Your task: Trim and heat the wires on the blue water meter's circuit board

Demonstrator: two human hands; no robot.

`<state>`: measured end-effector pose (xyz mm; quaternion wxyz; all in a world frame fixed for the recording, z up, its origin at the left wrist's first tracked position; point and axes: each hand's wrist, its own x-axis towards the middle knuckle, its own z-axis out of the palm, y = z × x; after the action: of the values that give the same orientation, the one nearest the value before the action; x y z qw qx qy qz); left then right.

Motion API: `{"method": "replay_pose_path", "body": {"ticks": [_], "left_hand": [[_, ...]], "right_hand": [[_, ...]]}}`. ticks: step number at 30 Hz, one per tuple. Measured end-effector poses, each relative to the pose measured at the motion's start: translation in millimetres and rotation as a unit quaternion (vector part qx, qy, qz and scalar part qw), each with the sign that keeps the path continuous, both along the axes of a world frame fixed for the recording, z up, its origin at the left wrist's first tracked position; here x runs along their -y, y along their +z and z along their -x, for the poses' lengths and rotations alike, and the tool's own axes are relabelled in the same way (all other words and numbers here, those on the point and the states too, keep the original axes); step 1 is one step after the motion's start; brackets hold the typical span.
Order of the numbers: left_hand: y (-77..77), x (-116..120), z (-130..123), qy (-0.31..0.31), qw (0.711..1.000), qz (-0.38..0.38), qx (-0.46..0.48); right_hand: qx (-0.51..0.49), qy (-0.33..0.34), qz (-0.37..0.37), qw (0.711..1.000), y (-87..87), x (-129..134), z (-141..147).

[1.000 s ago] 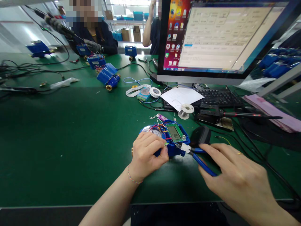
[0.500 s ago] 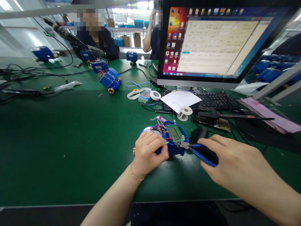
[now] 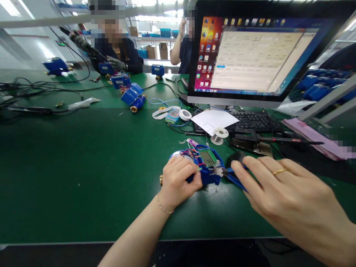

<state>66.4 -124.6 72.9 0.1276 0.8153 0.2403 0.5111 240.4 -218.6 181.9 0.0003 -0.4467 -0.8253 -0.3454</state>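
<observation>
A blue device (image 3: 210, 178) lies on the tabletop (image 3: 83, 159) before a monitor (image 3: 256, 63); the left hand (image 3: 179, 178) pinches a green bit (image 3: 199, 169) over it; the right hand (image 3: 286, 193) grips pliers (image 3: 218, 171) at its edge.

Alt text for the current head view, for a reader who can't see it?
The right hand holds blue-handled pliers at an open blue device with a small display; the left hand covers part of the device. A wire spool, keyboard and monitor are beyond on the green table, with two people across it.
</observation>
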Motion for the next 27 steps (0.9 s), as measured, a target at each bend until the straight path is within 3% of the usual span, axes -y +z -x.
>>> {"method": "replay_pose_path", "body": {"ticks": [5,8,12,15,18,27], "left_hand": [[0.7,0.1,0.1,-0.001,1.0,0.002,0.0],[0.2,-0.3,0.5,-0.005,1.0,0.005,-0.001],[0.0,-0.7,1.0,-0.007,1.0,0.007,0.005],[1.0,-0.8,1.2,-0.007,1.0,0.009,0.006],[1.5,-1.1,1.0,-0.006,1.0,0.01,0.006],[-0.3,-1.8,0.4,-0.012,1.0,0.025,0.008]], "right_hand": [[0.11,0.106,-0.026,0.988,9.8,-7.1,-3.5],[0.125,0.156,-0.031,0.979,14.8,-21.4,-13.4],[-0.006,0.145,0.085,0.986,8.3,-51.4,-41.2],[-0.139,0.152,0.18,0.962,-9.9,-70.3,-63.3],[-0.204,0.168,0.213,0.941,-28.5,-78.6,-75.3],[-0.187,0.216,0.108,0.952,-43.4,-79.4,-80.1]]}}
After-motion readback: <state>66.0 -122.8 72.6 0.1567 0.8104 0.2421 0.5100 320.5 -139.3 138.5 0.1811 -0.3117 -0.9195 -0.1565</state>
